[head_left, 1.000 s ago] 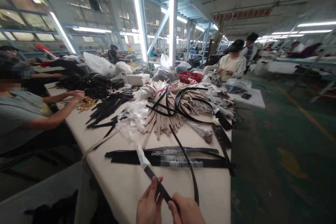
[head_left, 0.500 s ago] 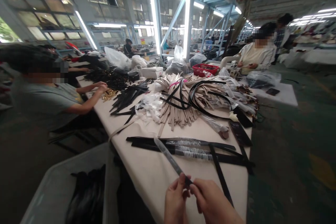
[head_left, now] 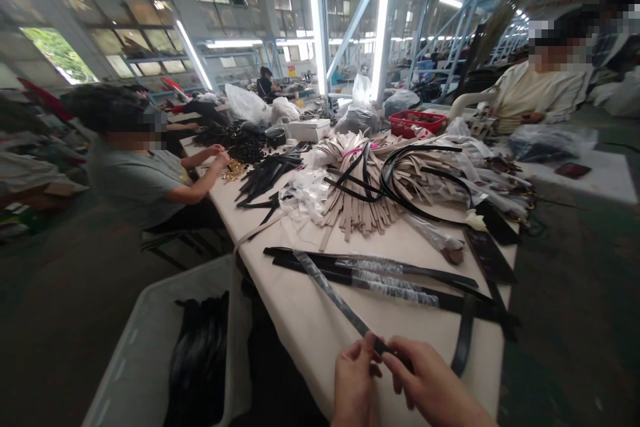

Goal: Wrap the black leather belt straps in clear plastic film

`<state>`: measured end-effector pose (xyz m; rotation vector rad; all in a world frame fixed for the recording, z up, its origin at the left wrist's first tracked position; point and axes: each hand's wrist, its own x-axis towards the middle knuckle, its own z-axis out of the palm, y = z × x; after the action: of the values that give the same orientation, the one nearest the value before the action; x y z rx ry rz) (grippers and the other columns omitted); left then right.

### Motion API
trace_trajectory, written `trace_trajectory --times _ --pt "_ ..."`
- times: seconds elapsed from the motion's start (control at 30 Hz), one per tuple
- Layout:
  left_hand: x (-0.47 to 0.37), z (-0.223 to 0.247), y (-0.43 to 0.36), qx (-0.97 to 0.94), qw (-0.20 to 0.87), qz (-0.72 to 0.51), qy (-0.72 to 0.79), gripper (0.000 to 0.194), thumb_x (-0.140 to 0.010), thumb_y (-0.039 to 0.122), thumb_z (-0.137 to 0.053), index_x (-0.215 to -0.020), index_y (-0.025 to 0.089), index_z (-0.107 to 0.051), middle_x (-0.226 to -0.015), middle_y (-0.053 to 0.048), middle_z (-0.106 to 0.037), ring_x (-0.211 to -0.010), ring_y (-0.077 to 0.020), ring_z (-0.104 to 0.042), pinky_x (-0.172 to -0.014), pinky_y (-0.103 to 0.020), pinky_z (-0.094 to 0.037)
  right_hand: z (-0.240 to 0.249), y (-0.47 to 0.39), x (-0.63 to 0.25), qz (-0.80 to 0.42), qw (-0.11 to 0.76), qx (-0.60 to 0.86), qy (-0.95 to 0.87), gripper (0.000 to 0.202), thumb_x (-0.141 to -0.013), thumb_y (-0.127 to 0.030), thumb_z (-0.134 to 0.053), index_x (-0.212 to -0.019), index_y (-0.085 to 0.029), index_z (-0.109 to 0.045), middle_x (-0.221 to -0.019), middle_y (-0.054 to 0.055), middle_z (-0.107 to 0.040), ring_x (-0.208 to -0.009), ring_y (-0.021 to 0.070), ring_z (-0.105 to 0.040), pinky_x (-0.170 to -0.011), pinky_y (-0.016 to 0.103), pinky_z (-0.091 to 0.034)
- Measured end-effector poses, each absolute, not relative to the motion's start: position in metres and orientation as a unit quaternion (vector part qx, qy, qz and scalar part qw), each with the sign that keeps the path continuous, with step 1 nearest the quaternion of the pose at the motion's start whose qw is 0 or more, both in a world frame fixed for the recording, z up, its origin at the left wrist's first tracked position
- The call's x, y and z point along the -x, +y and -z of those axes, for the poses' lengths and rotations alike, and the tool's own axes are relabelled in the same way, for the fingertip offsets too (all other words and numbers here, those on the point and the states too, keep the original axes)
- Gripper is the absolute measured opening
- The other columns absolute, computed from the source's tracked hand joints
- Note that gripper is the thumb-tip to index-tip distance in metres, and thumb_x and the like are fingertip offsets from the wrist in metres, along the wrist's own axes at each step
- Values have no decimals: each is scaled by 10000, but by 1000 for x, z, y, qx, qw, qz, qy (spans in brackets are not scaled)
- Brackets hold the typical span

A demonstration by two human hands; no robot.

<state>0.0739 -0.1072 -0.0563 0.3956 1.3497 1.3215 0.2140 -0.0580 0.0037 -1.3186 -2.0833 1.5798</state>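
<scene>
My left hand (head_left: 356, 377) is closed, pinching a black strap (head_left: 383, 345) between thumb and fingers. Right beside it, my right hand (head_left: 425, 373) grips the same strap, its thumb and fingertips pressed together. A clear plastic sleeve (head_left: 333, 295) covers the strap's far part, which slants away to the upper left over the table. Just beyond lie several black straps (head_left: 295, 265) with crinkled plastic wrapped around their middles. To the right of my right hand, a black strap section (head_left: 464, 337) curves down; whether it belongs to the held strap is hidden.
On the pale table (head_left: 320, 340) are a heap of beige strips (head_left: 360, 210), coiled black straps (head_left: 385, 180) and a red basket (head_left: 417, 123). A grey bin (head_left: 145, 340) with black strips stands at lower left. One person (head_left: 135, 173) sits left, another (head_left: 540, 93) at the right.
The view has turned left, so everything sits further right. Both hands keep hold of the strap. The black strap section beside my right hand was straight and now bends.
</scene>
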Motion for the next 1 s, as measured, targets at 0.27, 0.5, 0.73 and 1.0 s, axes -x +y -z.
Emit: trace_trajectory --times 0.27,0.5,0.73,1.0 --pt "-8 4 -93 -706 145 -352 597 396 -825 228 -663 -1219 204 -627 -1319 -163 -576 -1243 -332 -487 -1071 -476 -334 -18 -45 -249 -532 93 458 -706 326 -970 -386 -439 -819 -181 -641 -585 -9 -626 -513 123 -547 -499 205 -395" --pt "11 17 -18 -806 159 -160 547 247 -956 251 -498 -783 180 -660 -800 -117 -669 -823 -251 -619 -858 -375 -414 -22 -33 -266 -558 33 447 -698 271 -929 -329 -473 -751 -177 -609 -643 24 -687 -519 133 -611 -500 209 -434" --pt "-26 45 -35 -819 178 -163 520 205 -918 279 -571 -764 180 -662 -736 -122 -672 -711 -244 -627 -740 -342 -401 3 -32 -237 -591 30 439 -676 256 -918 -265 -407 -832 -171 -629 -560 -9 -635 -406 113 -546 -410 185 -377" --pt "-20 45 -36 -794 137 -116 581 165 -916 187 -527 -797 192 -641 -764 -106 -677 -751 -246 -641 -726 -327 -402 1 -24 -252 -530 3 486 -695 279 -900 -272 -449 -765 -159 -666 -526 10 -619 -429 121 -535 -447 203 -364"
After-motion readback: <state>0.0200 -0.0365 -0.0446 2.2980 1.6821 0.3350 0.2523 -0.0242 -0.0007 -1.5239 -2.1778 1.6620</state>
